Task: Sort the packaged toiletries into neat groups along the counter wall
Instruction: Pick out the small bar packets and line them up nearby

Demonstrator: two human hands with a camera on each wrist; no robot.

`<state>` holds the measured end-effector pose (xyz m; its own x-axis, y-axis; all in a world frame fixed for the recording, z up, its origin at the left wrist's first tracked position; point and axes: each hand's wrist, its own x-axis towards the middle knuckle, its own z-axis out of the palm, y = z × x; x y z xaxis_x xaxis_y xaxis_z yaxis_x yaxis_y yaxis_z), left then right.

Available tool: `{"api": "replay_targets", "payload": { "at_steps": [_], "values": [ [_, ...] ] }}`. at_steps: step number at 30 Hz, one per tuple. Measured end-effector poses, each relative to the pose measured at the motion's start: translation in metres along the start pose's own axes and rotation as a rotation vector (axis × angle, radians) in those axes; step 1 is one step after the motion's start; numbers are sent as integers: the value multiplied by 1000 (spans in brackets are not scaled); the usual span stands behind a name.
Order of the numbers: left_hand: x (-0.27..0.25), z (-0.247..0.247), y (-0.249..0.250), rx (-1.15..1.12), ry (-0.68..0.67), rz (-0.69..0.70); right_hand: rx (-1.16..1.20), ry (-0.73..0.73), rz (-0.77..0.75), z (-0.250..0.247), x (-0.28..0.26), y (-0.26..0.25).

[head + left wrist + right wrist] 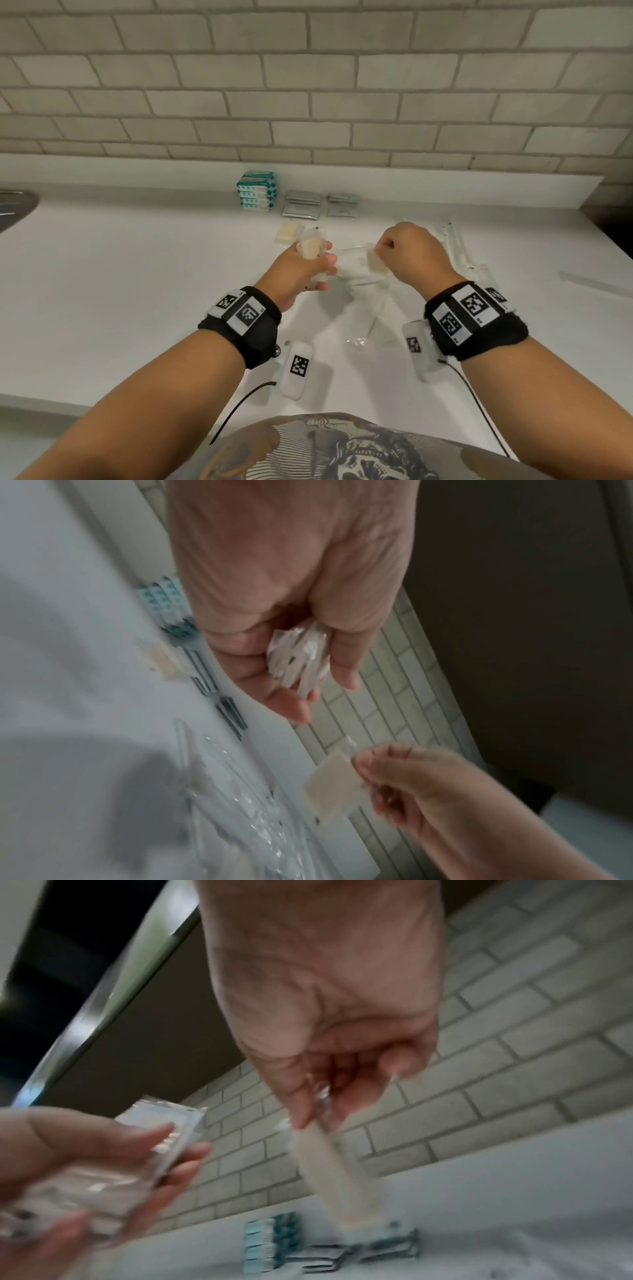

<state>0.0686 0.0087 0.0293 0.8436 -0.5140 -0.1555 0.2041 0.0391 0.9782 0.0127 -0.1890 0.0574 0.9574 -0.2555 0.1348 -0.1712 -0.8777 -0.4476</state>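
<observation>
My left hand [308, 263] holds a clear-wrapped cream soap packet [310, 247] above the white counter [137, 274]; the left wrist view shows crinkled clear wrap [298, 658] between my fingers [346, 669]. My right hand [407, 253] pinches another cream soap packet [373, 262] by its wrapper edge; it hangs below the fingers [301, 1112] as a blurred soap packet [335, 1172]. A third soap packet [289, 232] lies on the counter. By the wall stand teal-and-white boxes [257, 190] and two stacks of silver sachets [302, 204].
A heap of clear plastic packets [359, 308] lies under and between my hands. Long clear-wrapped items [452, 240] lie to the right. A sink edge [17, 205] shows at far left. The tiled wall [308, 85] backs the counter.
</observation>
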Motion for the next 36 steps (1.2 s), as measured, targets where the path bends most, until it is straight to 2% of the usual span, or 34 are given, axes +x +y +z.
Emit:
{"api": "replay_targets", "payload": {
  "at_steps": [2,5,8,11,12,14,17,19,22,26,30,33,36],
  "values": [
    [-2,-17,-1,-88,27,-35,80,-94,56,5,4,-5],
    [-8,-38,-2,-244,34,-92,154,-219,57,20,1,-18],
    [-14,-54,-4,-342,12,-118,49,-407,-7,49,-7,-41],
    [-23,-68,-7,-302,-5,-96,-109,-635,-72,83,-20,-62],
    [-25,-72,-8,-286,4,-91,-121,-633,-86,89,-23,-67],
    [-29,-81,-9,-265,34,-82,-36,-504,-70,92,-23,-75],
    [-32,-88,-10,-243,74,-91,335,-225,29,81,-17,-88],
    [-34,-89,-9,-221,43,-94,506,-183,43,77,-15,-99],
    [-36,-87,-6,-174,-49,-67,587,-170,31,76,-14,-108],
    [-35,-90,-5,-176,-21,-83,643,-85,45,72,-10,-107],
    [-35,-95,-6,-154,73,-227,667,-27,29,71,-12,-105],
    [-35,-96,-8,-208,23,-285,526,-13,-98,72,-13,-104],
    [-35,-96,-10,-328,56,-247,366,-113,-206,69,-14,-101]
  ]
}}
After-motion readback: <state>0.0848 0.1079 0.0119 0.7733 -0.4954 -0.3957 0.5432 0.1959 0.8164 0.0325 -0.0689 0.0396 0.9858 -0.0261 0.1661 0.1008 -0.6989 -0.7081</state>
